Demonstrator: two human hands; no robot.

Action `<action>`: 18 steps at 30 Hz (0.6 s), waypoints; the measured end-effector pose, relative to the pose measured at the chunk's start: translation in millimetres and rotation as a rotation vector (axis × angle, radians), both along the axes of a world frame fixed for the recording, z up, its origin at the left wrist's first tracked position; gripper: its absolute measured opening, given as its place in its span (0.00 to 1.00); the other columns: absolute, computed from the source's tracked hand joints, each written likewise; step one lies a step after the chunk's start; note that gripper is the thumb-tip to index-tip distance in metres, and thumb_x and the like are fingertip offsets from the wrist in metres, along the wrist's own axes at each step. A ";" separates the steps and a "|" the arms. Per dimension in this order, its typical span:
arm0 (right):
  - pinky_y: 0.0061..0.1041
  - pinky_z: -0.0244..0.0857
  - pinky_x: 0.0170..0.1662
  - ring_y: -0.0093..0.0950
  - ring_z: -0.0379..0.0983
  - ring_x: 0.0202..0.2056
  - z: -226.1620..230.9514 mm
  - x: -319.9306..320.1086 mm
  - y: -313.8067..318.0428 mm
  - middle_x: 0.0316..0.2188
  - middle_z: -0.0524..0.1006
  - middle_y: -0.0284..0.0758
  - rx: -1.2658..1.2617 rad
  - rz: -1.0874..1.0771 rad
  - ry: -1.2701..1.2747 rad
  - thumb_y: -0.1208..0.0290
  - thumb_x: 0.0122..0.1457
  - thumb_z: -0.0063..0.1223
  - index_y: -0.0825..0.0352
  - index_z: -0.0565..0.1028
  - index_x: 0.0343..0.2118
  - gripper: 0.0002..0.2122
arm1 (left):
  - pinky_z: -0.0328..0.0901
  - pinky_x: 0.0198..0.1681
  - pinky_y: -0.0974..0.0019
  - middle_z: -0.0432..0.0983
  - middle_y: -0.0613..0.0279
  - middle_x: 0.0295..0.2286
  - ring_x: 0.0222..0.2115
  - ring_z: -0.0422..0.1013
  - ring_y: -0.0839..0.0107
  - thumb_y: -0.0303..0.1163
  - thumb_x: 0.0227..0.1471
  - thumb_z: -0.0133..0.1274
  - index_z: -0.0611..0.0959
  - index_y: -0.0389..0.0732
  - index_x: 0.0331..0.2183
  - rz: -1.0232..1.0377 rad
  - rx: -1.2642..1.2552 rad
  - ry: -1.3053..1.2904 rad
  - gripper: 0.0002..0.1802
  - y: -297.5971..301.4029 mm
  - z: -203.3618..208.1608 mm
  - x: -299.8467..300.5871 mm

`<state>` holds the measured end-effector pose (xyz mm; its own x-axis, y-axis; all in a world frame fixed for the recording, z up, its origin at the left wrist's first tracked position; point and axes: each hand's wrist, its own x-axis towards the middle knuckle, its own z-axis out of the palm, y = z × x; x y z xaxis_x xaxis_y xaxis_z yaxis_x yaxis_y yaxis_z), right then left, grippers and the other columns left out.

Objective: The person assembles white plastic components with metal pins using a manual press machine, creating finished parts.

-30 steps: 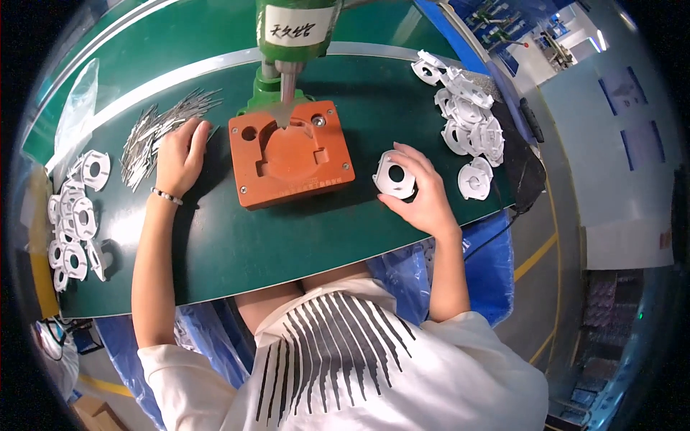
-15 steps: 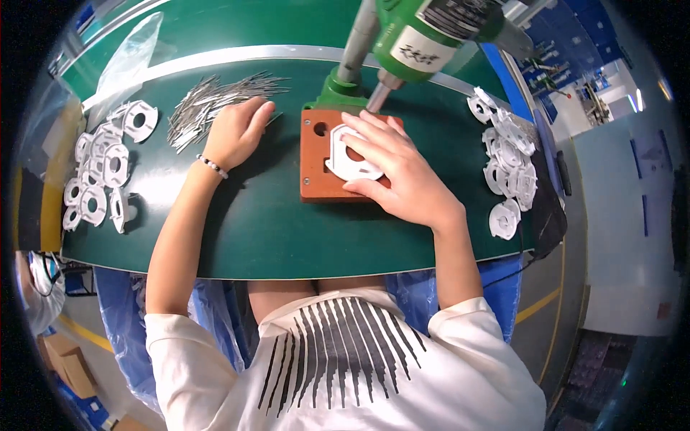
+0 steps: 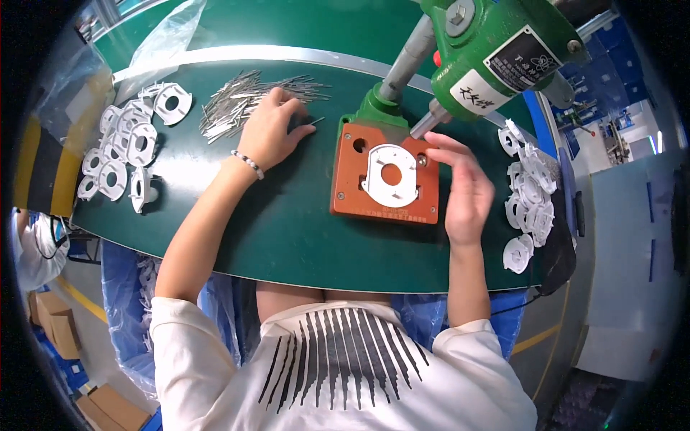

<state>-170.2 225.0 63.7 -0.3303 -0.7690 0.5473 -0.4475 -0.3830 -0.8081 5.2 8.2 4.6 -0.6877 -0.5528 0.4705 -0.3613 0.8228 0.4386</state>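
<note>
From where I stand, I see the left hand (image 3: 277, 126) lying at the right part of a pile of thin metal pins (image 3: 233, 108). Its fingers are half bent, the thumb is apart from them, and one pin shows near the thumb; I cannot tell if the hand has hold of any. A beaded bracelet (image 3: 248, 164) is on this wrist.

The right hand (image 3: 467, 194) is beside the orange block (image 3: 348, 172), at its right edge. The fingers are loosely spread, a little blurred, and nothing is seen in them.

A white plastic part (image 3: 392, 155) with a round hole lies flat on the block. The metal rod (image 3: 431, 118) of a green press (image 3: 460, 61) points down near the block's far side. On the green tabletop (image 3: 302, 244), similar white parts are heaped at left (image 3: 151, 147) and at right (image 3: 532, 190).
</note>
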 end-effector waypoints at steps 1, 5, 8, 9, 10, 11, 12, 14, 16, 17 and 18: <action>0.26 0.60 0.48 0.28 0.67 0.46 0.2 -1.0 0.5 0.41 0.73 0.40 -0.050 -0.027 -0.022 0.71 0.59 0.39 0.72 0.75 0.32 0.12 | 0.63 0.36 0.62 0.67 0.56 0.32 0.34 0.66 0.58 0.32 0.41 0.58 0.76 0.40 0.29 0.001 -0.033 -0.013 0.11 -0.2 -2.7 -0.7; 0.26 0.61 0.47 0.28 0.69 0.42 -4.9 0.9 -0.7 0.40 0.74 0.39 -0.068 -0.062 0.024 0.73 0.59 0.38 0.72 0.76 0.28 0.13 | 0.58 0.39 0.58 0.67 0.56 0.32 0.36 0.65 0.57 0.29 0.42 0.54 0.74 0.39 0.27 0.074 -0.152 -0.127 0.07 1.5 -4.6 -13.6; 0.26 0.62 0.45 0.28 0.70 0.40 -3.5 -0.6 -2.2 0.36 0.76 0.37 -0.077 -0.092 0.121 0.75 0.55 0.43 0.70 0.77 0.26 0.09 | 0.57 0.39 0.57 0.69 0.57 0.29 0.35 0.66 0.58 0.28 0.44 0.52 0.72 0.40 0.29 0.086 -0.103 -0.165 0.07 2.4 -4.4 -11.2; 0.26 0.62 0.45 0.29 0.70 0.40 -4.4 -0.7 -2.8 0.34 0.76 0.37 -0.062 -0.099 0.196 0.76 0.54 0.45 0.69 0.77 0.26 0.07 | 0.59 0.36 0.56 0.71 0.57 0.24 0.31 0.68 0.56 0.27 0.46 0.50 0.70 0.40 0.30 0.065 -0.074 -0.106 0.07 2.2 0.9 -8.0; 0.27 0.63 0.43 0.30 0.70 0.39 -6.6 -1.4 -4.8 0.32 0.77 0.37 -0.044 -0.148 0.273 0.78 0.49 0.51 0.68 0.76 0.25 0.03 | 0.60 0.34 0.57 0.71 0.55 0.23 0.29 0.68 0.55 0.26 0.46 0.50 0.71 0.39 0.31 0.055 -0.070 -0.047 0.07 3.5 6.9 -7.0; 0.27 0.63 0.42 0.31 0.70 0.38 -9.6 -5.2 -6.2 0.33 0.76 0.37 -0.043 -0.187 0.452 0.78 0.46 0.55 0.68 0.76 0.24 0.02 | 0.61 0.32 0.57 0.71 0.54 0.22 0.27 0.69 0.54 0.25 0.47 0.49 0.71 0.38 0.31 0.044 -0.065 0.013 0.06 5.3 13.1 -6.2; 0.27 0.63 0.42 0.32 0.70 0.38 -9.4 -4.8 -7.5 0.34 0.76 0.37 -0.021 -0.185 0.446 0.78 0.45 0.55 0.68 0.76 0.25 0.03 | 0.63 0.28 0.58 0.72 0.52 0.22 0.27 0.70 0.54 0.23 0.47 0.48 0.71 0.37 0.35 0.028 -0.045 0.021 0.09 6.5 19.1 -4.6; 0.27 0.63 0.43 0.32 0.70 0.38 -11.1 -8.3 -8.2 0.36 0.75 0.36 0.024 -0.159 0.403 0.77 0.45 0.56 0.67 0.76 0.26 0.04 | 0.63 0.29 0.59 0.72 0.51 0.23 0.27 0.70 0.55 0.23 0.47 0.49 0.72 0.37 0.36 0.026 -0.052 0.037 0.10 14.6 33.6 -7.1; 0.27 0.63 0.43 0.31 0.70 0.39 -11.0 -9.3 -7.7 0.36 0.75 0.36 0.030 -0.154 0.336 0.77 0.44 0.57 0.67 0.76 0.26 0.05 | 0.64 0.31 0.62 0.74 0.50 0.25 0.26 0.69 0.56 0.23 0.46 0.50 0.75 0.37 0.36 -0.042 -0.049 0.121 0.11 20.1 42.3 -12.1; 0.27 0.63 0.43 0.31 0.70 0.39 -11.1 -8.8 -7.3 0.36 0.75 0.36 0.036 -0.145 0.270 0.77 0.44 0.57 0.67 0.76 0.26 0.05 | 0.64 0.31 0.62 0.74 0.50 0.25 0.26 0.69 0.56 0.23 0.46 0.50 0.75 0.37 0.36 -0.046 -0.050 0.124 0.11 24.7 47.5 -16.0; 0.26 0.63 0.43 0.31 0.70 0.38 -15.0 -10.4 -6.8 0.36 0.76 0.36 0.044 -0.148 0.261 0.76 0.44 0.58 0.67 0.76 0.27 0.05 | 0.64 0.31 0.62 0.74 0.51 0.25 0.27 0.69 0.56 0.23 0.46 0.50 0.76 0.37 0.35 -0.119 -0.043 0.122 0.10 31.4 51.8 -23.7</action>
